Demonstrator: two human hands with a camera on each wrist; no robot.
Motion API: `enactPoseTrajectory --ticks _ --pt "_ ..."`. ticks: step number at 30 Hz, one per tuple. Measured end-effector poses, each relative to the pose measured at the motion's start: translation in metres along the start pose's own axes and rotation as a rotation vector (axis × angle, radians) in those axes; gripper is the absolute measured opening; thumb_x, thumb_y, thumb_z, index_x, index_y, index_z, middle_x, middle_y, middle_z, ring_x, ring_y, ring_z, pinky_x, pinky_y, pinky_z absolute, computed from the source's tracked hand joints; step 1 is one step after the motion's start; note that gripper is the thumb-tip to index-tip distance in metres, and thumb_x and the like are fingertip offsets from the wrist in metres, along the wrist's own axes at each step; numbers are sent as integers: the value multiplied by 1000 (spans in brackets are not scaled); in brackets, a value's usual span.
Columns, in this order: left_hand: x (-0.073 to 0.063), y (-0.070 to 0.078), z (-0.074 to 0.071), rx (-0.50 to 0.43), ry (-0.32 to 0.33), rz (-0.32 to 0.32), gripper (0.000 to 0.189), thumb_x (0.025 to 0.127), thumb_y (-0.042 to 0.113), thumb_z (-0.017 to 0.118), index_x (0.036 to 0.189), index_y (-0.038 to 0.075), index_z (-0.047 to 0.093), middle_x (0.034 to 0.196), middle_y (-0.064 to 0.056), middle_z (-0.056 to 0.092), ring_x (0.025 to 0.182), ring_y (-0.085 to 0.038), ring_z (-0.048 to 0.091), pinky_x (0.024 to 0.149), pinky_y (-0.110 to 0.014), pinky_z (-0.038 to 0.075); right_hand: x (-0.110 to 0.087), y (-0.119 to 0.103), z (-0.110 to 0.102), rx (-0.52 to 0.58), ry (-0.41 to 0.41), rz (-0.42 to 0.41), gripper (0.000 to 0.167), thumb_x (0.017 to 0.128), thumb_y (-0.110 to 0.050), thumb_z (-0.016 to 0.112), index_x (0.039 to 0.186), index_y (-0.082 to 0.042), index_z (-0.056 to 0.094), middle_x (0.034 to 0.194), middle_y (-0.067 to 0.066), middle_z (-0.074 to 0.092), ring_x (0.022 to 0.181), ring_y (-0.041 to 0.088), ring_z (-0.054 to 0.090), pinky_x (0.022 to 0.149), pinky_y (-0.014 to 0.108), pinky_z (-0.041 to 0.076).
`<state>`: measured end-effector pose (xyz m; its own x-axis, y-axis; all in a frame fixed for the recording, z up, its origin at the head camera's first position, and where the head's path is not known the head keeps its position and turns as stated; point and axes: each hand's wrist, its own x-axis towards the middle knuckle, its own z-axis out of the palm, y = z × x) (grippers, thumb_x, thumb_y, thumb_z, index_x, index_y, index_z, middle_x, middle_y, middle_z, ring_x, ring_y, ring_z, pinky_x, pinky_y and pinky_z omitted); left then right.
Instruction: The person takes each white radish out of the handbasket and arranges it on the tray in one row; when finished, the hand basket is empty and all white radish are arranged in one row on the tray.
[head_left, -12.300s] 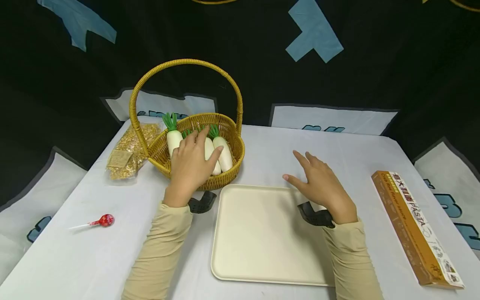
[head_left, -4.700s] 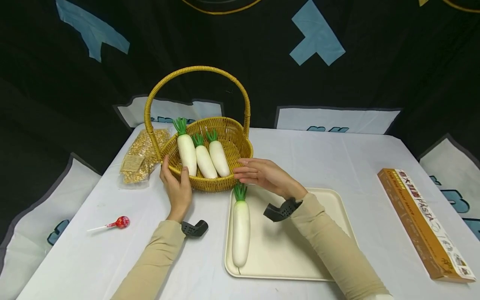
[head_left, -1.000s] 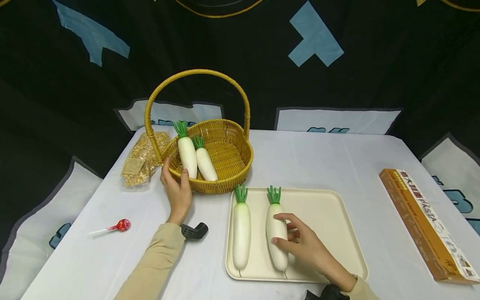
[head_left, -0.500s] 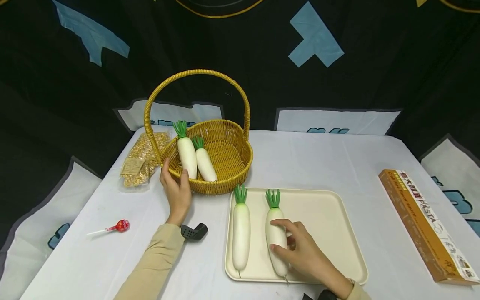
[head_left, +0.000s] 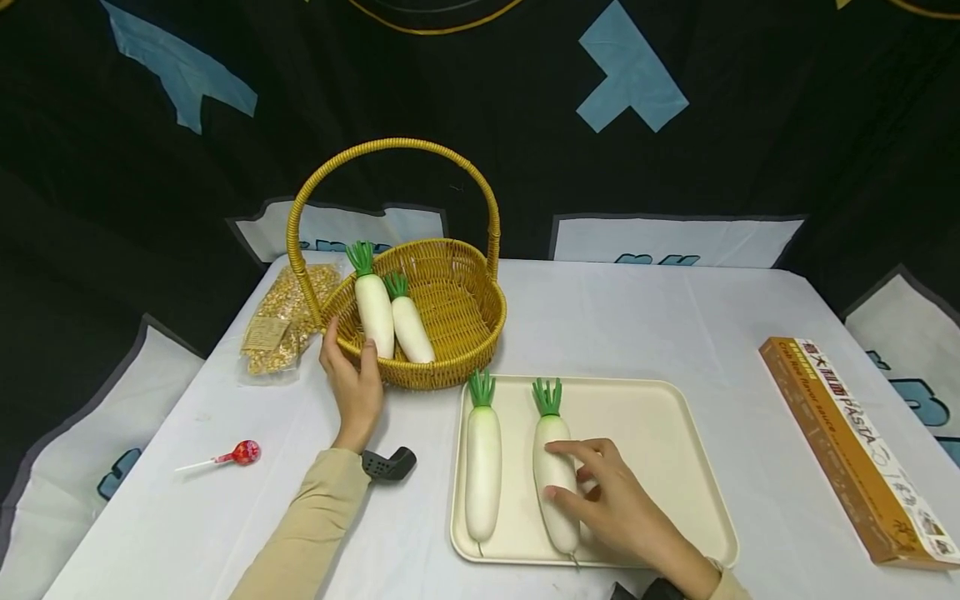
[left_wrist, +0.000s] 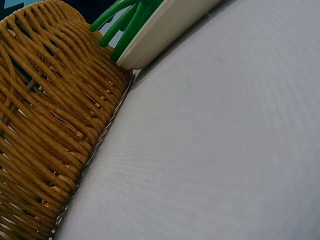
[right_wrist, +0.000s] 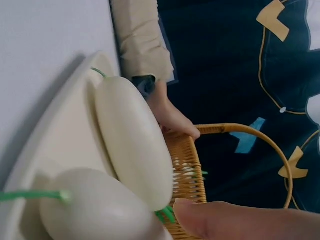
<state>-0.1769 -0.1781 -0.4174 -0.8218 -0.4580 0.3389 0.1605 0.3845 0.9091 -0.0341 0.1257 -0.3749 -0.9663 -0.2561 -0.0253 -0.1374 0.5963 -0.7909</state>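
Two white radishes with green tops lie side by side on a cream tray. The left radish lies untouched. My right hand holds the right radish from its right side, thumb and index finger over its body; the other fingers are partly hidden. At the tray's back left stands a yellow wicker basket with an arched handle. Inside it lean a larger radish and a smaller radish. My left hand holds the basket's front left rim, thumb in front and a finger along the side.
A bag of yellow grains lies left of the basket. Nearer me on the left is a red lollipop. A long pasta box lies at the right. Behind the white table hangs a dark patterned cloth.
Over the whole span, two radishes have passed from the basket to the tray. In the last second my right hand and its radish shifted slightly toward me; my left hand stayed on the basket.
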Motion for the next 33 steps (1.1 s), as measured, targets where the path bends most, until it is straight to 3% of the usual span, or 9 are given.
enactPoseTrajectory --ticks 4,11,15,19,22,26,33 --pt "-1 0 1 1 0 -2 58 89 26 48 142 20 23 146 -13 19 136 -27 20 112 -47 15 -1 -2 -6 1 26 33 41 80 -32 67 118 -27 55 109 11 47 84 14 51 69 22 46" --pt "-1 0 0 -2 -10 1 59 90 26 47 142 19 22 147 -12 18 137 -27 19 112 -47 14 6 3 -23 22 30 110 45 82 -37 63 124 -23 52 121 11 49 103 22 54 87 46 45" --pt "-2 0 -1 4 -5 5 59 90 26 47 142 17 22 147 -12 18 137 -27 19 112 -47 14 12 12 -34 80 -9 109 45 85 -35 59 125 -16 51 124 11 53 105 21 55 89 40 44" --pt "-2 0 -1 4 -8 4 59 90 26 47 143 17 22 147 -12 18 137 -26 18 112 -47 14 17 20 -44 143 -51 43 43 88 -29 57 125 -8 50 119 15 57 99 20 59 83 29 49" --pt "-2 -1 -1 4 -8 -1 59 90 26 47 143 17 22 147 -12 18 137 -26 19 112 -46 14 24 24 -51 222 -128 -2 43 91 -25 53 126 -1 48 117 20 57 96 20 61 79 28 51" --pt "-2 -1 -1 6 -6 -4 59 90 26 47 142 17 22 147 -11 18 137 -26 19 113 -45 14 40 22 -56 365 -257 14 45 93 -25 49 128 2 44 117 22 56 98 20 61 82 30 51" --pt "0 -1 0 1 -2 11 59 90 26 47 143 17 22 147 -11 18 137 -25 19 113 -45 14 85 -5 -47 679 -456 52 46 93 -25 48 130 2 39 111 13 60 98 18 60 90 34 48"
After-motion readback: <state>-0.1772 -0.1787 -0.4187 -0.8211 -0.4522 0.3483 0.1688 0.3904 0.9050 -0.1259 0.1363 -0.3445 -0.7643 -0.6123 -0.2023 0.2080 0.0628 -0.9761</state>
